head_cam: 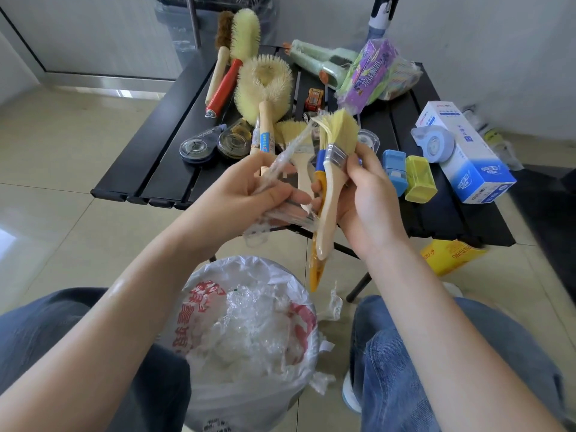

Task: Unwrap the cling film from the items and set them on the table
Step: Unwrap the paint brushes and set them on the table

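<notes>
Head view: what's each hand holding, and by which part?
Right hand grips two paintbrushes together around the handles, just below the ferrules. Left hand pinches the bunched strand of cling film pulled off them.

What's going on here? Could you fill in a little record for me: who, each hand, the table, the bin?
Who: a seated person, no robot
Left hand: grips a twisted strand of cling film
Right hand: holds two paintbrushes together
Table: black, bears scrub brushes, tape dispensers, boxes
Bin: between the knees, lined with a bag, holds crumpled film
</notes>
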Demonstrator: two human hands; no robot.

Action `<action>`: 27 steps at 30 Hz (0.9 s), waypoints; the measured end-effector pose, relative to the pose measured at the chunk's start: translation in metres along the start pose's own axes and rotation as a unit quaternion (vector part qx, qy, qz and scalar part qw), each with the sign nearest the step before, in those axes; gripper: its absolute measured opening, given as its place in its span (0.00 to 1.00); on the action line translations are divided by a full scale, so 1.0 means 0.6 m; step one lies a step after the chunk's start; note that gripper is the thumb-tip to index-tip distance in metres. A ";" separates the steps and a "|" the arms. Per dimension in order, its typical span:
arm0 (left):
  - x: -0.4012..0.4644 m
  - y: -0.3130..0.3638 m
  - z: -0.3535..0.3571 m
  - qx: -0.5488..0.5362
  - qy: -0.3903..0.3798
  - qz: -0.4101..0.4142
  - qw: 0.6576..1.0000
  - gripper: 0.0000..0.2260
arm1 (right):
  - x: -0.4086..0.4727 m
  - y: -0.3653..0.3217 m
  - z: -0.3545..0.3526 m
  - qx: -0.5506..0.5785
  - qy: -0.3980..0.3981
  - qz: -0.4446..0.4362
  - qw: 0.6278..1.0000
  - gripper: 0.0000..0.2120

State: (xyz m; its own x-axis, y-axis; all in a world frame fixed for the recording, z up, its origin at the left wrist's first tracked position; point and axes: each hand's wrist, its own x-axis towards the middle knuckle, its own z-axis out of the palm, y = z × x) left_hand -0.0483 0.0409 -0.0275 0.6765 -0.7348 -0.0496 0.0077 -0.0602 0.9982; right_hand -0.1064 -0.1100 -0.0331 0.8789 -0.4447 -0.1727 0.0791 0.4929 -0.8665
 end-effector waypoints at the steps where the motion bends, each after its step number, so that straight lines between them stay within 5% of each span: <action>1: -0.001 0.002 0.003 -0.016 -0.003 0.000 1.000 0.10 | 0.001 0.000 0.001 0.003 -0.001 0.013 1.000 0.11; 6: -0.006 0.002 0.024 -0.058 -0.032 -0.010 0.998 0.08 | 0.002 0.006 0.007 -0.065 -0.033 0.071 0.995 0.24; 9: -0.008 0.004 0.030 -0.077 -0.024 -0.011 0.997 0.07 | -0.001 0.003 0.009 -0.077 -0.041 0.034 0.996 0.16; 20: -0.005 0.007 0.041 0.010 0.020 -0.039 0.999 0.07 | 0.000 0.001 0.004 -0.127 0.044 0.005 0.991 0.17; 27: 0.003 0.007 0.041 0.022 0.124 -0.062 0.990 0.11 | -0.017 -0.007 0.015 -0.062 0.029 -0.045 0.997 0.07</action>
State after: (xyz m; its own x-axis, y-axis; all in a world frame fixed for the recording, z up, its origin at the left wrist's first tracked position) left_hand -0.0651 0.0224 -0.0244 0.8319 -0.5325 -0.1560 0.0734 -0.1731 0.9822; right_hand -0.1114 -0.1007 -0.0233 0.8421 -0.5270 -0.1147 0.0949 0.3541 -0.9304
